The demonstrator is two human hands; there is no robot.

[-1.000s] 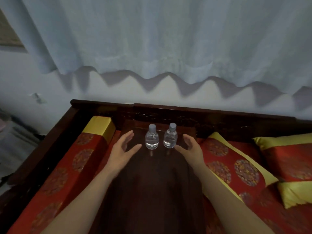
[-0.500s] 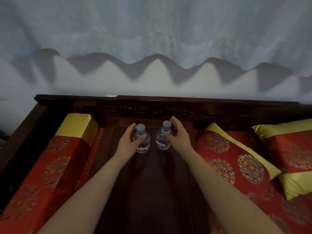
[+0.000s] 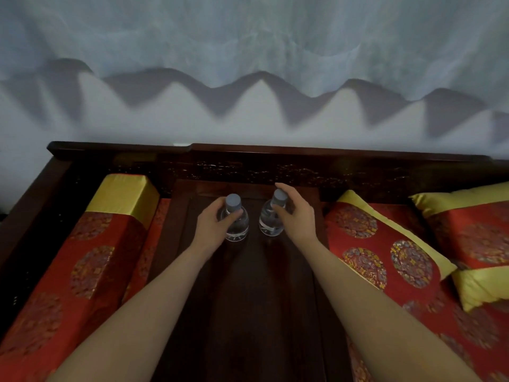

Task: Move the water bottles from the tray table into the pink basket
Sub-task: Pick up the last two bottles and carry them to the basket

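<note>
**Both hands on bottles, tray table**

Left hand: fingers wrapped round the left bottle below its neck, thumb across the front. Grip closed on it.

Right hand: fingers curled over the shoulder and cap of the right bottle, thumb on the near side. Grip closed on it.

Left bottle: clear, grey cap, upright, base on the tray table, at the table's far end.

Right bottle: same kind, tilted slightly, just beside the left bottle, not touching it; whether its base rests on the table is unclear.

Tray table: dark wood, long, running from the near edge toward the carved bench back.

Left of table: red and gold bolster.

Right of table: red and gold cushions, two overlapping.

Beyond the bench back: pale wall, with curtain above.
</note>
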